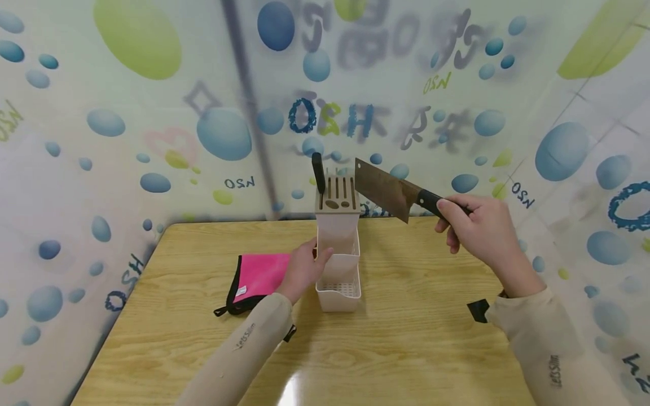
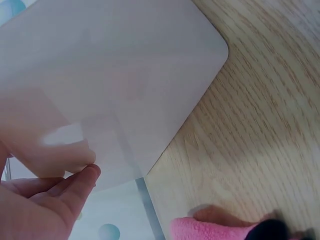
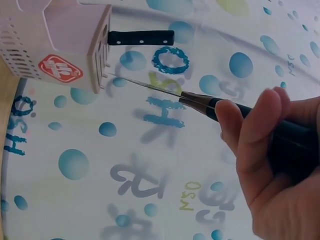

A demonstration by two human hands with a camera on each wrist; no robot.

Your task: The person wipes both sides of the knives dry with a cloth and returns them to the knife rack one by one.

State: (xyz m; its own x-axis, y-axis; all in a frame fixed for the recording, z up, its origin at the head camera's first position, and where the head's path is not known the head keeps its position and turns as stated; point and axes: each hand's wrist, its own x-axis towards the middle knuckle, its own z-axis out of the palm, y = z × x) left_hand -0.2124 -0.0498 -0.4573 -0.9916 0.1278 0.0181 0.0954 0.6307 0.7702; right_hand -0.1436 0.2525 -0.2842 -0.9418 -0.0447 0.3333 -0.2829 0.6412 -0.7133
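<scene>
A white plastic knife holder (image 1: 337,231) with a slotted beige top stands upright on the table. One black-handled knife (image 1: 318,172) sits in its leftmost slot. My left hand (image 1: 304,269) grips the holder's left side, thumb over the front edge; in the left wrist view its fingers lie against the smooth side wall (image 2: 120,75). My right hand (image 1: 479,228) holds a cleaver (image 1: 383,189) by its black handle, in the air right of the holder. The blade points left, its end close beside the slotted top. In the right wrist view the blade appears nearly edge-on.
A pink cloth (image 1: 261,273) with black trim lies on the wooden table (image 1: 406,338), left of the holder. Behind the table hangs a patterned backdrop (image 1: 203,73) with blue and green spots. The holder has open compartments at its front.
</scene>
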